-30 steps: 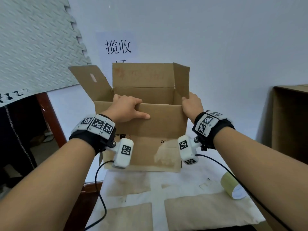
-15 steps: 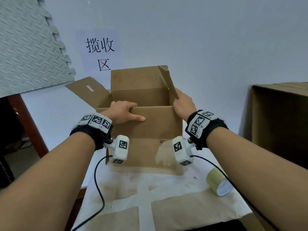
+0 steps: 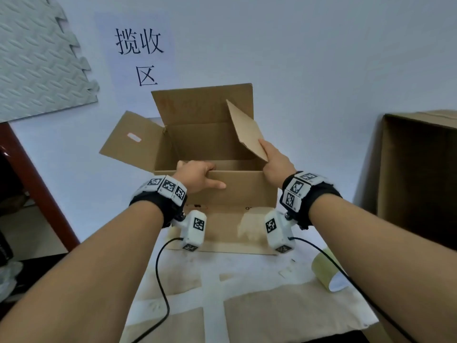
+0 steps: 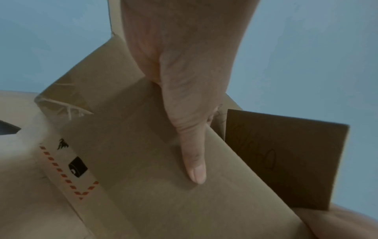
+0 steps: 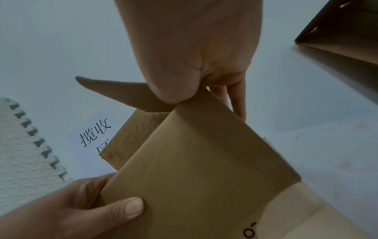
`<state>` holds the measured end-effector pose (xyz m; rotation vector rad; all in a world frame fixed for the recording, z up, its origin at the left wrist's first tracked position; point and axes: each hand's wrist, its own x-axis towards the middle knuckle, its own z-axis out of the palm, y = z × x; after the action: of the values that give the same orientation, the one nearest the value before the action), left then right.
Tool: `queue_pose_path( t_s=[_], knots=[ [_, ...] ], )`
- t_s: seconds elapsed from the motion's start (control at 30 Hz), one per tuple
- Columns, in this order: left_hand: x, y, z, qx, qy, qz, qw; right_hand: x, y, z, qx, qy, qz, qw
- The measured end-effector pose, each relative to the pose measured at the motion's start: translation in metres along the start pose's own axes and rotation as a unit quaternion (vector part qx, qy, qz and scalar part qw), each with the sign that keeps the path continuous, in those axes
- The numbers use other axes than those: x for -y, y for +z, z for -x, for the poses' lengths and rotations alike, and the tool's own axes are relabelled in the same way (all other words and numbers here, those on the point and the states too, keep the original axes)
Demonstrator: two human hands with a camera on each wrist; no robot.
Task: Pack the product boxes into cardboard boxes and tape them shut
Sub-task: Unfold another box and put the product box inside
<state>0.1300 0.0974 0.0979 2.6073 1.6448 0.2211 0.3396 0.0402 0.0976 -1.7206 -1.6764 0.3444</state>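
Observation:
An open cardboard box point(image 3: 222, 226) stands on the table in the head view. Its back flap point(image 3: 202, 105) is upright and its left flap point(image 3: 133, 142) is splayed outward. My left hand point(image 3: 197, 174) grips the top edge of the upright front flap point(image 3: 242, 186), fingers hooked inside and thumb point(image 4: 194, 161) flat on the outside. My right hand point(image 3: 277, 164) holds the right flap point(image 3: 244, 127) at its near edge, and the flap leans inward over the opening. In the right wrist view its fingers point(image 5: 237, 103) run down the outer side. What lies inside the box is hidden.
A roll of tape point(image 3: 326, 271) lies on the table point(image 3: 272, 318) near my right forearm. A larger cardboard box point(image 3: 420, 174) stands at the right. A paper sign point(image 3: 139, 58) and a foam mat point(image 3: 37, 58) hang on the wall behind. The table's left edge drops off beside a red-brown post point(image 3: 37, 181).
The right flap has swung from upright to leaning inward under my right hand. My left hand keeps its grip on the front flap.

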Motion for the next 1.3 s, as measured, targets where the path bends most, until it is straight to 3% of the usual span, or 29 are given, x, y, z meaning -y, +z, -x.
queue_pose_path(
  t_s=[0.17,0.27,0.47,0.83,1.3],
  knots=[
    [0.001,0.027,-0.007,0.027,0.001,-0.032,0.999,-0.015,0.02,0.0,0.013,0.043,0.0,0.999],
    [0.001,0.022,-0.012,0.058,-0.003,-0.028,0.998,-0.016,0.02,-0.011,0.029,0.059,0.004,0.998],
    [0.004,0.021,-0.021,0.058,-0.002,-0.03,0.998,-0.019,0.022,-0.023,0.025,0.078,-0.017,0.996],
    [-0.005,0.016,-0.001,0.07,-0.002,-0.03,0.997,-0.018,0.015,-0.01,0.029,0.073,0.043,0.996],
    [-0.017,0.014,0.051,0.065,-0.01,-0.012,0.998,-0.016,0.014,0.029,0.023,0.037,0.045,0.998]
  ],
)
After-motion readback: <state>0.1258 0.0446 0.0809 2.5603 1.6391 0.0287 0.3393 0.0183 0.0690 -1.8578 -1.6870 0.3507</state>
